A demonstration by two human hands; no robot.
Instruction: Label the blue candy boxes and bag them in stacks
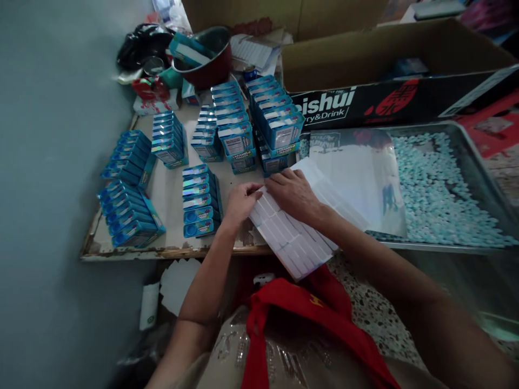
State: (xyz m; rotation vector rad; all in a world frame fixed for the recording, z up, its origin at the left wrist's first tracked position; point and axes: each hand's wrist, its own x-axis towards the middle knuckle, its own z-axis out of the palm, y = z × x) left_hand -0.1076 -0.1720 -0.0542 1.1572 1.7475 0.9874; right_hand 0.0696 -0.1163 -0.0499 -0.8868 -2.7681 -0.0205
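Note:
A white sheet of small rectangular stickers (298,237) lies across the table's front edge, partly overhanging it. My left hand (240,202) pinches at the sheet's upper left corner, fingers closed together on a sticker. My right hand (294,192) rests on top of the sheet just beside it, fingers curled and pressing down. Small blue boxes (199,201) stand in a row right next to my left hand.
Several more stacks of blue boxes (275,119) cover the worn table (170,197). A metal tray (482,183) holds many pale blue candies at the right. Behind it stands an open cardboard box (365,65). A red bowl (211,67) sits at the back. Red cloth (308,313) lies on my lap.

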